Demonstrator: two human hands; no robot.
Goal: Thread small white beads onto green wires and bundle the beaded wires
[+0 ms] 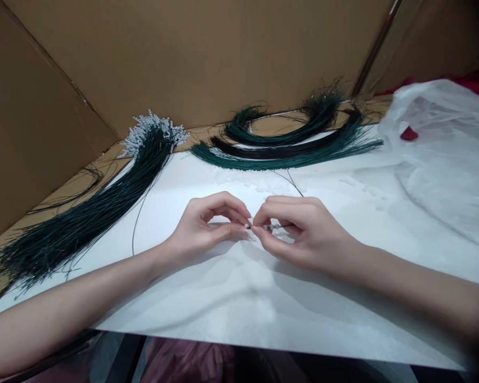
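Note:
My left hand and my right hand meet at the middle of a white sheet, fingertips nearly touching. Both pinch the end of one thin dark green wire, which curves away behind my right hand. Something tiny and pale sits at the pinch point; I cannot make out what it is. A long bundle of dark green wires with white tips lies to the left. Curved bundles of green and black wires lie at the back.
Brown cardboard walls close off the back and left. A crumpled clear plastic bag lies at the right, with something red behind it. A single loose wire curves beside my left hand. The sheet's near edge overhangs the table.

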